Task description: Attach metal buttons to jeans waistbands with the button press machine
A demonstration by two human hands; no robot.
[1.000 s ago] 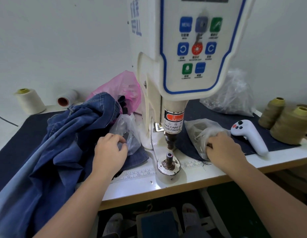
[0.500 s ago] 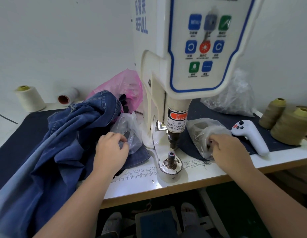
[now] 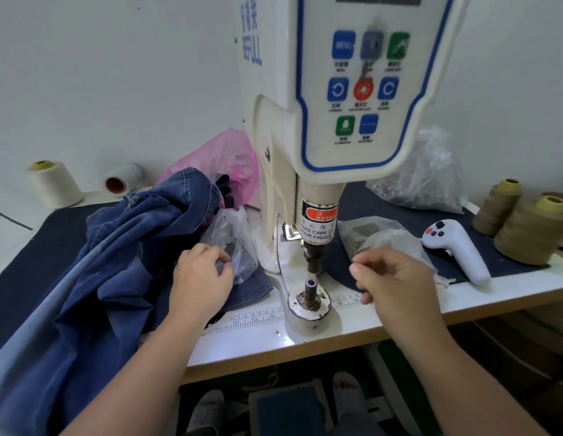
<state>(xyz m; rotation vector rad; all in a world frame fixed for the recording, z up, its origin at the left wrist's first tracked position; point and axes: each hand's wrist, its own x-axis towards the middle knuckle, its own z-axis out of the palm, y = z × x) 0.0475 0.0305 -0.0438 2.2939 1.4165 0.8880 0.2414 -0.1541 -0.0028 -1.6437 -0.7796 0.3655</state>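
Note:
The button press machine (image 3: 352,121) stands at the middle of the table, its upper punch (image 3: 313,259) raised above the bare lower die (image 3: 310,286). A heap of blue jeans (image 3: 116,262) lies left of the die. My left hand (image 3: 201,278) rests on the denim, its fingers curled at the mouth of a small clear bag (image 3: 233,243). My right hand (image 3: 396,278) hovers just right of the die in front of a second clear bag (image 3: 377,234). Its thumb and forefinger are closed in a pinch, and what they hold is too small to see.
A white handheld controller (image 3: 456,250) lies on the dark mat at the right, beside olive thread cones (image 3: 525,228). Behind are a large clear bag (image 3: 424,180), a pink bag (image 3: 220,158) and cream thread cones (image 3: 55,184). A foot pedal (image 3: 289,407) sits under the table.
My right hand has come out of the right clear bag and moved left toward the die, fingers pinched. My left hand stays at the left bag.

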